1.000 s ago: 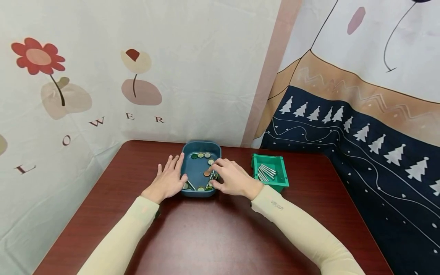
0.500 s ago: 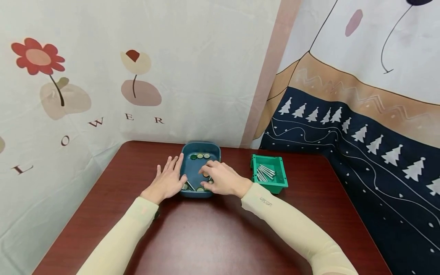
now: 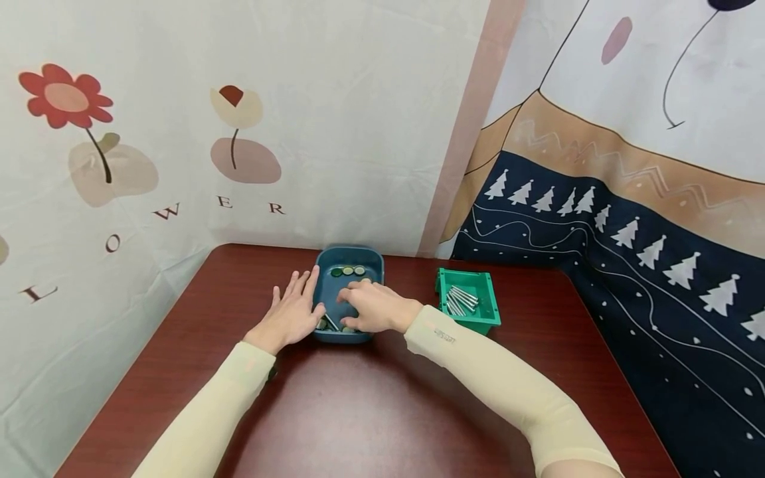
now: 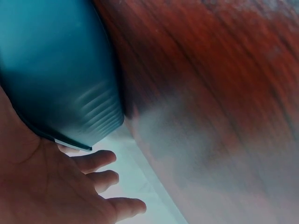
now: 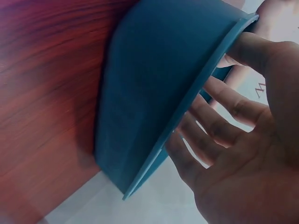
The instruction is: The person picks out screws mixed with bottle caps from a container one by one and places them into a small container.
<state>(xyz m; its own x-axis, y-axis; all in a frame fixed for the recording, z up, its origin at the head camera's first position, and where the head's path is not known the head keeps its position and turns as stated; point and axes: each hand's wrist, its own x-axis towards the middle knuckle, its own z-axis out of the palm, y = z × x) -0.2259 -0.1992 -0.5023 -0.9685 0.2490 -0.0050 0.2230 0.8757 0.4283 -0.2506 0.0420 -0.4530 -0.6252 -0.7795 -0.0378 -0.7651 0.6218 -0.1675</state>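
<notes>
A blue tray holds several round discs along its far side, with more discs and a thin metal rod at its near end. My left hand, fingers spread, rests against the tray's left rim; the left wrist view shows the palm touching the rim. Over the right rim reaches my right hand, fingers bent down inside and thumb apart. In the right wrist view the fingertips go behind the tray wall, so whatever they touch is hidden.
Right of the tray stands a green bin with several metal rods inside. Both stand on the dark red table near its back edge, in front of a printed cloth.
My right hand has moved left across the tray, covering the brown disc seen before and uncovering part of the right rim. My left hand has stayed in place.
</notes>
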